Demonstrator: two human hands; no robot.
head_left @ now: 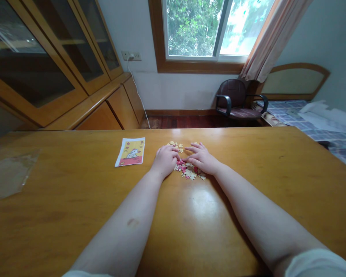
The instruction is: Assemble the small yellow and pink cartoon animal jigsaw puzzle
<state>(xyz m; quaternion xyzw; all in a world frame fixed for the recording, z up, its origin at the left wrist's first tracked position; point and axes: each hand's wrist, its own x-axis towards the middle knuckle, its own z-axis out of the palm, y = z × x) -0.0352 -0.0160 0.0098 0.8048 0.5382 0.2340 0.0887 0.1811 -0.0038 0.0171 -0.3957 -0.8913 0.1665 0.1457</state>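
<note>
A small heap of loose jigsaw pieces point(190, 172), red, pink and cream, lies on the wooden table point(75, 200) in front of me. My left hand point(165, 158) rests on the heap's left side, fingers curled down onto the pieces. My right hand point(201, 157) lies on the heap's right side, fingers stretched out flat and pointing left toward my left hand. The fingertips of both hands nearly meet over the pieces. A few cream pieces point(176, 145) sit just beyond my hands. Whether either hand grips a piece is hidden.
A printed picture card point(130, 151) with a cartoon animal lies left of my hands. A clear plastic bag point(8, 173) sits at the table's left edge. Behind the table are wooden cabinets point(60, 77), a dark armchair point(236, 100), a window and a bed point(320, 119).
</note>
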